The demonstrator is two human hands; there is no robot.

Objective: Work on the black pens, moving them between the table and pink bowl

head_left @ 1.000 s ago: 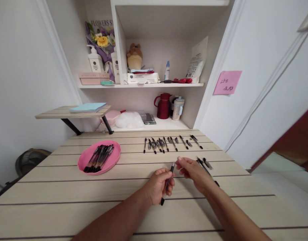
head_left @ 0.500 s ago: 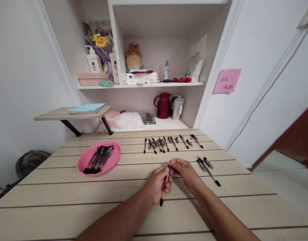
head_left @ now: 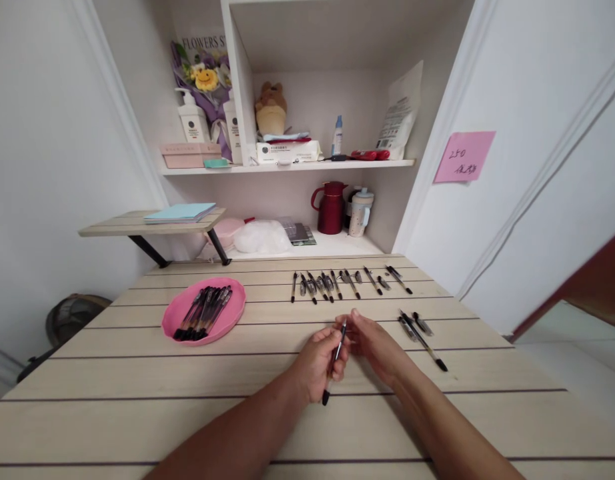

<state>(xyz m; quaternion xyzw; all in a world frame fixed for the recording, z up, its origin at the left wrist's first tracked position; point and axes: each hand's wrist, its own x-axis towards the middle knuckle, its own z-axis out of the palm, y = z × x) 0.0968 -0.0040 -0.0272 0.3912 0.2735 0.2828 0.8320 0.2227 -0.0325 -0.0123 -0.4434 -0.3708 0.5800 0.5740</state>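
My left hand (head_left: 320, 363) is closed around a slim dark pen (head_left: 336, 353) with a clear, yellowish section. The pen is slanted, its silver writing tip up by my right hand and its black end down towards me. My right hand (head_left: 375, 343) is just right of the tip, fingers loosely extended beside my left fingertips; some are hidden. To the right on the table lie a pen (head_left: 425, 343) with a black end, a dark cap (head_left: 422, 324) and another small dark piece (head_left: 406, 328). Farther back is a row of several pens and caps (head_left: 335, 287).
At the left, a pink scalloped tray (head_left: 237, 313) holds a bundle of pens (head_left: 203, 312). Behind it a small raised shelf (head_left: 107, 227) carries blue paper (head_left: 182, 213). A red jug (head_left: 330, 208) and a pale cup (head_left: 360, 212) stand at the back.
My right fingers have come off the pen's tip, which now shows bare. My left hand still holds the pen in much the same place. The view has shifted slightly.
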